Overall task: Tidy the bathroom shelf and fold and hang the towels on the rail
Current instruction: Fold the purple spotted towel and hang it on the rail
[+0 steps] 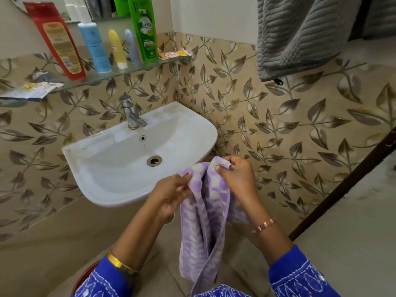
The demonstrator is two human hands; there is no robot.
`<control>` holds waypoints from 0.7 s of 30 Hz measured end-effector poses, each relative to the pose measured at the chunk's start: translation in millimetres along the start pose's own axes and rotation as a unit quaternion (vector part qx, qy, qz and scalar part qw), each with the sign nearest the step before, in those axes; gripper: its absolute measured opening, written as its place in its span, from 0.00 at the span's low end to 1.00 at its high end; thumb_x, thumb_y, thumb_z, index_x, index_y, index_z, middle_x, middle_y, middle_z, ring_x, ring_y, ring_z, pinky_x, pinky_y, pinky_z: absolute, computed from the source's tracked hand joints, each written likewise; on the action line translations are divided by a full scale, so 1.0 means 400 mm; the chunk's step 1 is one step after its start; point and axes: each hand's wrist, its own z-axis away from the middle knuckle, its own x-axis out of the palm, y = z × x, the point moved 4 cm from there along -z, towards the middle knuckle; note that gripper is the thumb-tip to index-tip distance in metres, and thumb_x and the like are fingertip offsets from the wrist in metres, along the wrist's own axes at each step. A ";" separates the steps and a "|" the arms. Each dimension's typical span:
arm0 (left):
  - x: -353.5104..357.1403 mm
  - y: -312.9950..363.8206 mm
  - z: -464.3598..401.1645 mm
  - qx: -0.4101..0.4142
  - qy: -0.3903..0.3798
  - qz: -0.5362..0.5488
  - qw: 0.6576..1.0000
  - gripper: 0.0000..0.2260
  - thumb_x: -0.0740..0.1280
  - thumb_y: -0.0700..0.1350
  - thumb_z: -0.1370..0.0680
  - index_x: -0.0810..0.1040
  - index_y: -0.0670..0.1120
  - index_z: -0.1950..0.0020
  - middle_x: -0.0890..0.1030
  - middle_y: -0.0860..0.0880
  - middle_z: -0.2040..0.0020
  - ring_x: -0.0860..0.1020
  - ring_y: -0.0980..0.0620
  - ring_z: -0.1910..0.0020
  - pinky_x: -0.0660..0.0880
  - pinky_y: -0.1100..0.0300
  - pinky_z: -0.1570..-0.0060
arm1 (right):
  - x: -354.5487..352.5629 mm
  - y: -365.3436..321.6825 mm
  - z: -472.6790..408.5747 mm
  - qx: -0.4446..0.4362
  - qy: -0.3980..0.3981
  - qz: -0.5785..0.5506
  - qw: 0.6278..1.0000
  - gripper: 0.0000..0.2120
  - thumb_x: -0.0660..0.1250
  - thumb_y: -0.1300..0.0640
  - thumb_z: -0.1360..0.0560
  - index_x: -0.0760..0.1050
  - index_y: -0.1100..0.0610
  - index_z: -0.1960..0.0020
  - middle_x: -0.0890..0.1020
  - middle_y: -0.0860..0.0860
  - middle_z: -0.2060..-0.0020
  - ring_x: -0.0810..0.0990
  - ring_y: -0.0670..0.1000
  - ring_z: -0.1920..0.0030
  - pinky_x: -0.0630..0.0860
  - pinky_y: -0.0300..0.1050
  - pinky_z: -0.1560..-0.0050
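Note:
A purple and white patterned towel [203, 221] hangs in front of me, held by both hands at its top edge. My left hand [171, 194] pinches one upper corner near the sink's front rim. My right hand [235, 174] grips the other corner, slightly higher. The towel droops in long folds between my forearms. A grey ribbed towel [300, 35] hangs at the upper right; its rail is out of view. The glass shelf [137, 70] on the wall carries a red bottle [57, 41], a blue bottle [95, 46], yellow [116, 48] and lilac [131, 46] tubes and a green bottle [143, 28].
A white sink [107, 168] with a chrome tap [130, 112] juts from the leaf-patterned tiled wall below the shelf. Sachets [34, 88] lie at the shelf's left end, an orange packet [173, 54] at its right end. A dark door frame [342, 185] slants on the right.

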 end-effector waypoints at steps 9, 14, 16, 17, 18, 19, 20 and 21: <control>-0.024 0.081 0.049 0.371 0.221 -0.492 0.756 0.12 0.74 0.52 0.33 0.74 0.48 0.67 0.74 0.55 0.67 0.72 0.56 0.66 0.67 0.59 0.66 | 0.007 0.001 0.008 -0.015 -0.003 0.010 1.000 0.08 0.67 0.65 0.29 0.74 0.71 0.62 0.79 0.64 0.67 0.71 0.52 0.65 0.70 0.46 0.62; -0.013 0.038 0.020 0.257 0.013 -0.190 0.948 0.03 0.69 0.44 0.26 0.81 0.46 0.57 0.83 0.51 0.60 0.80 0.49 0.58 0.74 0.63 0.67 | 0.003 -0.009 0.019 -0.021 -0.003 0.000 1.000 0.12 0.67 0.63 0.29 0.73 0.74 0.62 0.74 0.68 0.70 0.67 0.50 0.66 0.64 0.42 0.64; -0.004 0.024 0.025 0.256 -0.016 -0.138 0.957 0.03 0.68 0.41 0.26 0.81 0.47 0.56 0.83 0.51 0.62 0.79 0.53 0.65 0.72 0.66 0.73 | 0.004 -0.019 0.026 -0.036 0.000 -0.004 0.999 0.12 0.68 0.64 0.28 0.73 0.75 0.62 0.74 0.70 0.69 0.66 0.49 0.66 0.63 0.43 0.64; 0.000 0.020 0.027 0.267 -0.017 -0.141 0.953 0.04 0.68 0.40 0.26 0.81 0.48 0.55 0.83 0.53 0.63 0.79 0.56 0.67 0.71 0.68 0.74 | 0.004 -0.024 0.030 -0.045 0.000 0.000 0.999 0.13 0.68 0.64 0.28 0.72 0.75 0.64 0.71 0.68 0.72 0.64 0.50 0.67 0.62 0.43 0.65; 0.002 0.019 0.028 0.282 -0.011 -0.150 0.948 0.05 0.69 0.39 0.27 0.81 0.48 0.54 0.83 0.53 0.63 0.79 0.57 0.67 0.72 0.68 0.73 | 0.003 -0.028 0.032 -0.054 0.000 0.008 0.999 0.14 0.68 0.64 0.28 0.70 0.74 0.66 0.67 0.63 0.74 0.63 0.50 0.67 0.61 0.43 0.65; 0.007 0.020 0.029 0.295 -0.002 -0.158 0.942 0.07 0.69 0.39 0.28 0.81 0.50 0.54 0.84 0.54 0.62 0.80 0.57 0.65 0.74 0.67 0.71 | 0.003 -0.028 0.034 -0.059 0.002 0.020 0.998 0.15 0.68 0.64 0.29 0.69 0.74 0.67 0.66 0.59 0.74 0.62 0.50 0.67 0.60 0.43 0.66; 0.011 0.022 0.031 0.313 0.012 -0.174 0.934 0.08 0.70 0.38 0.28 0.80 0.51 0.55 0.84 0.54 0.61 0.81 0.57 0.64 0.76 0.66 0.68 | 0.002 -0.027 0.035 -0.062 0.005 0.036 0.997 0.15 0.68 0.63 0.29 0.69 0.73 0.67 0.66 0.57 0.73 0.62 0.50 0.68 0.59 0.43 0.67; 0.016 0.025 0.034 0.332 0.026 -0.196 0.922 0.09 0.70 0.38 0.28 0.80 0.53 0.55 0.84 0.55 0.61 0.82 0.57 0.63 0.77 0.64 0.66 | 0.003 -0.025 0.036 -0.063 0.006 0.057 0.996 0.14 0.68 0.63 0.29 0.70 0.72 0.66 0.68 0.57 0.73 0.64 0.50 0.69 0.60 0.42 0.68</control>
